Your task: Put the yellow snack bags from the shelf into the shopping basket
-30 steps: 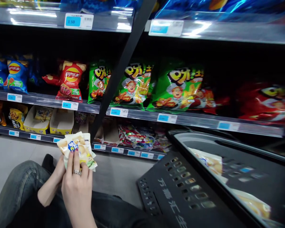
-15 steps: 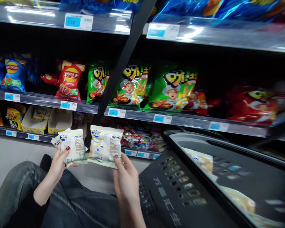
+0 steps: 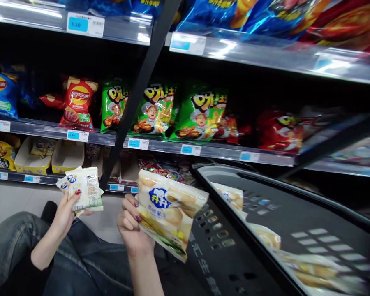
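Observation:
My left hand (image 3: 66, 211) pinches a few small cream snack packets (image 3: 85, 190) stacked together, their printed backs towards me. In my right hand (image 3: 137, 230) is one cream snack packet (image 3: 169, 211) with a blue logo, its front facing me and tilted. That packet is close to the near side of a dark grey shopping basket (image 3: 216, 218). Inside the basket lie several similar cream packets (image 3: 308, 267). My right thumb is hidden behind the packet.
Ahead, shelves hold green chip bags (image 3: 200, 113), a red chip bag (image 3: 78, 102) and a blue one (image 3: 2, 94). Yellow-and-white cartons (image 3: 33, 156) stand on the bottom shelf. A slanting black post (image 3: 132, 94) divides the shelving. My bent knee (image 3: 12, 246) is at lower left.
My right hand has moved its packet right, away from the left hand's packets and towards the basket, turning its front to me. The view has shifted right.

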Demonstrator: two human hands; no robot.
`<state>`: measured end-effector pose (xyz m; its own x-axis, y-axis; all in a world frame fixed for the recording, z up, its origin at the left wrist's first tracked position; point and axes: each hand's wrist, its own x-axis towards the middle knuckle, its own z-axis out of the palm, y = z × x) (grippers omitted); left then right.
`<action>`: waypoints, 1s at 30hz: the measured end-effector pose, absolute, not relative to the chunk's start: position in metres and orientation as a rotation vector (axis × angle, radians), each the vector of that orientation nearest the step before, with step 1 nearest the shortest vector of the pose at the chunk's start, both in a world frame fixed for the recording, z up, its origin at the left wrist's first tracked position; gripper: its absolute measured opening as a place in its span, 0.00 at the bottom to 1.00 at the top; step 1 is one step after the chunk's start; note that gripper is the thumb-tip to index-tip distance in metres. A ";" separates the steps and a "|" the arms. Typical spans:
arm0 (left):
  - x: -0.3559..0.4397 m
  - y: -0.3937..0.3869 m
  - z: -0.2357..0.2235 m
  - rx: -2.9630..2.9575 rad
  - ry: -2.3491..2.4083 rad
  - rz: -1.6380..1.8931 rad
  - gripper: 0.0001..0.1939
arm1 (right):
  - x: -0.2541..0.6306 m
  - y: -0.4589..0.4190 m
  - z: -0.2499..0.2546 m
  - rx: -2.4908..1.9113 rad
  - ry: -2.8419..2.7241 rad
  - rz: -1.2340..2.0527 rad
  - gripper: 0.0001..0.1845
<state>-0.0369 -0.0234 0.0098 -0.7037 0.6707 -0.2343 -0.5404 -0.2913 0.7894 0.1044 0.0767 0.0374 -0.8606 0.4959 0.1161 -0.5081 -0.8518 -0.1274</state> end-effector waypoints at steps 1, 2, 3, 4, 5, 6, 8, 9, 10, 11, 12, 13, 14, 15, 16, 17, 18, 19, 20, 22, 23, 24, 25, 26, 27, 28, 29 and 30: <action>-0.037 -0.024 0.009 0.182 1.177 2.042 0.20 | 0.104 0.075 0.037 0.168 -0.146 2.608 0.09; -0.037 -0.024 0.008 0.184 1.181 2.038 0.20 | 0.103 0.074 0.037 0.210 -0.101 2.610 0.09; -0.037 -0.024 0.007 0.185 1.185 2.035 0.20 | 0.102 0.073 0.036 0.234 -0.073 2.610 0.10; -0.037 -0.024 0.006 0.185 1.189 2.033 0.20 | 0.101 0.072 0.036 0.243 -0.060 2.610 0.10; -0.037 -0.024 0.006 0.186 1.190 2.033 0.20 | 0.101 0.072 0.037 0.243 -0.057 2.608 0.11; -0.037 -0.023 0.005 0.186 1.190 2.033 0.20 | 0.101 0.072 0.037 0.237 -0.063 2.603 0.11; -0.038 -0.023 0.005 0.188 1.191 2.033 0.20 | 0.103 0.074 0.038 0.211 -0.096 2.584 0.11; -0.037 -0.023 0.005 0.194 1.190 2.030 0.19 | 0.104 0.074 0.039 0.188 -0.131 2.566 0.11; -0.037 -0.023 0.005 0.203 1.189 2.029 0.18 | 0.105 0.075 0.040 0.154 -0.181 2.541 0.11; -0.037 -0.023 0.005 0.211 1.188 2.028 0.18 | 0.105 0.076 0.040 0.104 -0.253 2.513 0.11; -0.037 -0.023 0.005 0.216 1.187 2.029 0.18 | 0.105 0.077 0.040 0.033 -0.358 2.479 0.11; -0.036 -0.024 0.006 0.219 1.187 2.029 0.18 | 0.104 0.078 0.040 -0.073 -0.506 2.420 0.10; -0.036 -0.024 0.007 0.218 1.186 2.031 0.18 | 0.103 0.078 0.039 -0.200 -0.671 2.333 0.10; -0.035 -0.024 0.008 0.215 1.186 2.032 0.19 | 0.101 0.079 0.038 -0.325 -0.822 2.231 0.10; -0.034 -0.023 0.008 0.206 1.190 2.031 0.19 | 0.099 0.079 0.036 -0.429 -0.930 2.134 0.09; -0.033 -0.023 0.009 0.197 1.196 2.027 0.19 | 0.096 0.079 0.034 -0.518 -1.024 2.028 0.08; -0.032 -0.022 0.010 0.185 1.204 2.020 0.19 | 0.094 0.079 0.031 -0.589 -1.098 1.925 0.07; -0.031 -0.021 0.010 0.169 1.214 2.010 0.18 | 0.092 0.079 0.028 -0.637 -1.153 1.841 0.06; -0.031 -0.021 0.010 0.149 1.222 2.005 0.17 | 0.090 0.078 0.026 -0.680 -1.216 1.756 0.07; -0.030 -0.020 0.010 0.114 1.216 2.020 0.15 | 0.087 0.077 0.022 -0.785 -1.406 1.539 0.09; -0.029 -0.019 0.010 0.106 1.199 2.033 0.15 | 0.086 0.076 0.021 -0.834 -1.500 1.454 0.10; -0.029 -0.019 0.009 0.100 1.182 2.047 0.15 | 0.085 0.075 0.020 -0.876 -1.577 1.407 0.10; -0.029 -0.019 0.009 0.093 1.168 2.059 0.16 | 0.085 0.074 0.020 -0.918 -1.657 1.364 0.11; -0.029 -0.019 0.008 0.080 1.160 2.064 0.17 | 0.085 0.073 0.021 -0.951 -1.720 1.340 0.11; -0.029 -0.019 0.008 0.068 1.161 2.065 0.17 | 0.084 0.072 0.021 -0.968 -1.761 1.338 0.11; -0.030 -0.019 0.008 0.067 1.165 2.065 0.19 | 0.084 0.071 0.022 -0.974 -1.792 1.327 0.11; -0.030 -0.019 0.007 0.085 1.168 2.065 0.20 | 0.084 0.070 0.023 -0.970 -1.821 1.305 0.11; -0.030 -0.020 0.007 0.124 1.168 2.060 0.22 | 0.085 0.069 0.024 -0.957 -1.851 1.287 0.10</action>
